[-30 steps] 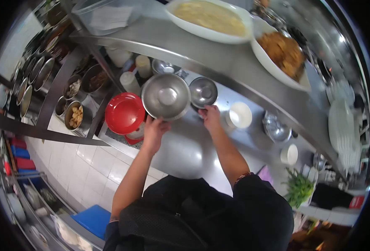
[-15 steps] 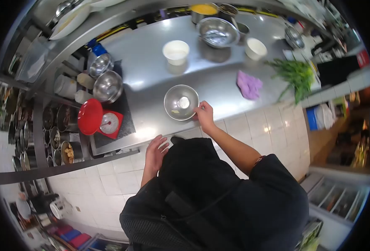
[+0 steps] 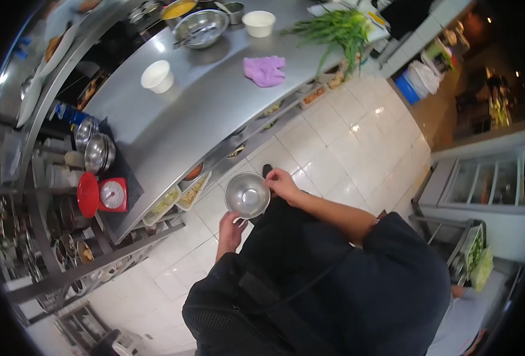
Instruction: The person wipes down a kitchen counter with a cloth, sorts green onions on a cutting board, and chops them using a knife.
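Note:
A small steel mixing bowl point(image 3: 246, 188) hangs over the floor, off the counter's front edge, close to my body. My right hand point(image 3: 284, 185) pinches its right rim. At the lower left rim, my left hand point(image 3: 231, 229) has its fingers curled against the bowl. Inside, the bowl looks mostly bare, with a bright patch at the bottom and a small yellowish bit near the lower wall. On the steel counter point(image 3: 197, 113) lie a purple cloth point(image 3: 265, 71) and a white tub point(image 3: 157, 77).
A red kitchen scale point(image 3: 113, 194) stands at the counter's left end beside stacked steel bowls point(image 3: 99, 153). Further back are a large steel bowl point(image 3: 201, 28), another white tub point(image 3: 259, 24) and green leafy stalks point(image 3: 333, 32). Food trays point(image 3: 194, 190) sit under the counter. White tiles point(image 3: 310, 139) cover the floor.
The bowl has left the counter and come toward my body, held in my right hand. My left hand has moved up to its rim. The view has turned to the right.

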